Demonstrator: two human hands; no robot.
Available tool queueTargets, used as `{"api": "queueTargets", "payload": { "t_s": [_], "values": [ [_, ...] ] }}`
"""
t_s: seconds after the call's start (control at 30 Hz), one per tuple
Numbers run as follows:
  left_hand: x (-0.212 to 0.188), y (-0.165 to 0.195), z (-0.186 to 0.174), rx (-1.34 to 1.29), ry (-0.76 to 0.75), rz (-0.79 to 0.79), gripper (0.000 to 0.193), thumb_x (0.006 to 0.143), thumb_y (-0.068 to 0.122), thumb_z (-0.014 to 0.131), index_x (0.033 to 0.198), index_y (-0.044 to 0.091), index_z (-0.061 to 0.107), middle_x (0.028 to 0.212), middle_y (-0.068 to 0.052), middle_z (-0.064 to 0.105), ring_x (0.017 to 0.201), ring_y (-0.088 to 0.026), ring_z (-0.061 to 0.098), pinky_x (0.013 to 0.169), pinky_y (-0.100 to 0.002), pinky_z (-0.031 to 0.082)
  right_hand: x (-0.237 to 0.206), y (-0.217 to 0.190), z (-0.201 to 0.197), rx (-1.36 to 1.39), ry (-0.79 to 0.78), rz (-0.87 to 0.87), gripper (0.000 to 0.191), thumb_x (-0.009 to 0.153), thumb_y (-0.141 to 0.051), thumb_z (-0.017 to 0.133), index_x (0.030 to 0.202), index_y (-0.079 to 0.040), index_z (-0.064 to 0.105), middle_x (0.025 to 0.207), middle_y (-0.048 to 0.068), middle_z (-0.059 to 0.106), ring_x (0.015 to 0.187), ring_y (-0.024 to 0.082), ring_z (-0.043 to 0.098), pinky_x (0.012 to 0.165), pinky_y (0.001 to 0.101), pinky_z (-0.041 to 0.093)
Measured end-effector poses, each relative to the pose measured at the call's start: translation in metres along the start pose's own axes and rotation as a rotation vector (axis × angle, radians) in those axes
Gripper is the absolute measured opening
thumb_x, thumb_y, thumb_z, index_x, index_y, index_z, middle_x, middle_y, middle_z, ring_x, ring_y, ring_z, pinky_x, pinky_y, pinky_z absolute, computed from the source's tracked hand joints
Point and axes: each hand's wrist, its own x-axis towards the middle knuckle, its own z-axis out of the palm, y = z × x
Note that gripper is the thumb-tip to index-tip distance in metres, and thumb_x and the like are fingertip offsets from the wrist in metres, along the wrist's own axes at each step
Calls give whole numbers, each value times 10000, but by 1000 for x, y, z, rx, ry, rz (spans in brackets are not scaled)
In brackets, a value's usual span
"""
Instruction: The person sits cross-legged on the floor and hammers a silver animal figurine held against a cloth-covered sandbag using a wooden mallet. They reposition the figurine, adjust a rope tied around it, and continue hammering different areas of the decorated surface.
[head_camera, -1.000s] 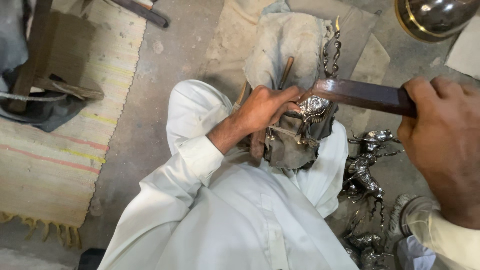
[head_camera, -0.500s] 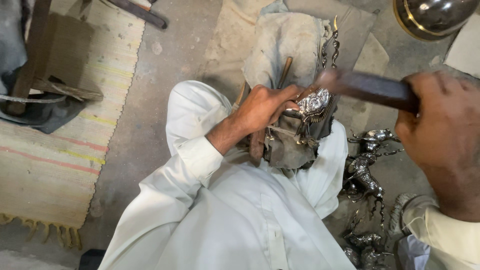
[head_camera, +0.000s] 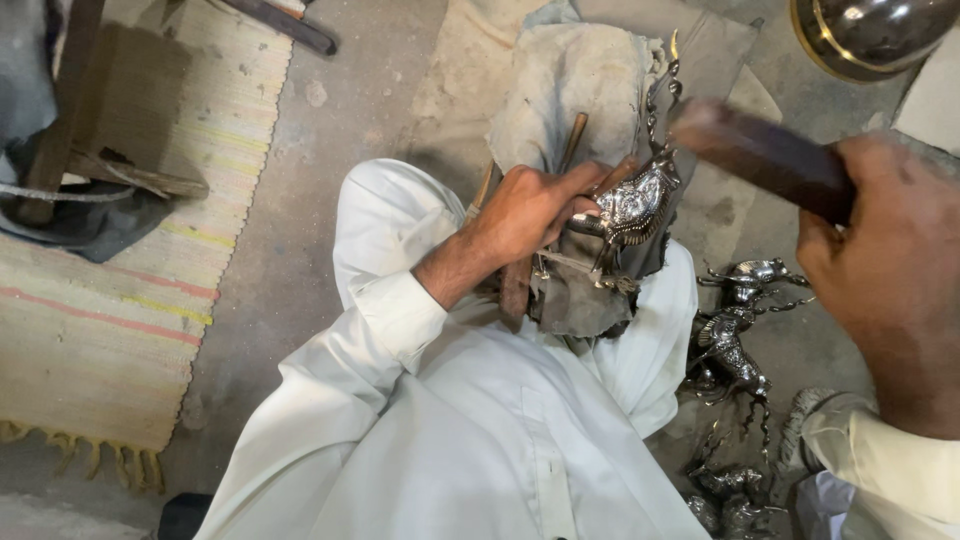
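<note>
Metalwork, a silvery ornate figure (head_camera: 632, 205) that looks stiff and thin-limbed, sits on grey cloth (head_camera: 570, 90) at his knees, left hand (head_camera: 530, 210) clamped round its body, right hand (head_camera: 890, 270) fisted on a dark wooden mallet (head_camera: 760, 155).

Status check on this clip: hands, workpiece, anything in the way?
Left hand pins silver ornament on cloth pad. Right hand grips dark mallet, raised, blurred. Nothing between them.

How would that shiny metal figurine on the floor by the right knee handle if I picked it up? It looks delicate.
The metal figurine is probably stiff and fairly heavy for its size, since it looks like solid polished metal. Its thin legs and spiky parts could bend or snag. The glossy surface may be slippery, and lying on its side it seems unlikely to roll.
</note>
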Motion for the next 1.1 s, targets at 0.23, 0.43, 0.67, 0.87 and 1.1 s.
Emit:
{"api": "queueTargets", "payload": {
  "t_s": [0.23, 0.43, 0.67, 0.87, 1.1],
  "values": [
    [-1, 2, -1, -29, -9, -10, 365, 908, 81, 730, 1226, 127, 558, 807, -118, 733, 730, -356, 716, 616, -450, 541, 7, -3, 2, 285, -12, 200, 245, 958, -128, 748, 1165, -72, 629, 978, 119, 687, 879, 303, 697, 825, 414, 536],
    [1, 5, -3, -24, 15, -40, 321, 956, 141, 750, 1217, 122, 564, 762, -149, 701, 669, -383, 682, 578, -470, 512, 6, 0, 6, 124, -7, 115, 242, 939, -82, 808, 1122, -39, 655, 956, 144, 691, 846, 315, 700, 785, 397, 540],
    [0, 3, -2, -16, -16, -87, 295, 962, 161, 744, 1206, 131, 581, 757, -152, 696, 687, -381, 692, 594, -473, 520, 6, 3, 13, 116, -6, 90, 260, 953, -110, 762, 1177, -72, 637, 986, 107, 663, 879, 289, 674, 837, 391, 526],
    [-3, 1, -5, -124, 114, -96, 316, 966, 162, 769, 1218, 120, 582, 902, -142, 764, 862, -329, 766, 690, -406, 588, 8, -2, 18, -269, -167, -32, 363, 726, -177, 800, 1072, -157, 695, 865, 59, 712, 782, 297, 720, 685, 435, 544],
    [-32, -12, -31, -360, 152, -470, 278, 931, 103, 711, 1172, 39, 589, 814, -105, 795, 772, -173, 793, 672, -322, 588, -25, -48, 78, 1104, -188, 583, 325, 887, -258, 833, 1105, -45, 719, 777, -10, 658, 641, 79, 576, 577, 294, 466]
  ]
}}
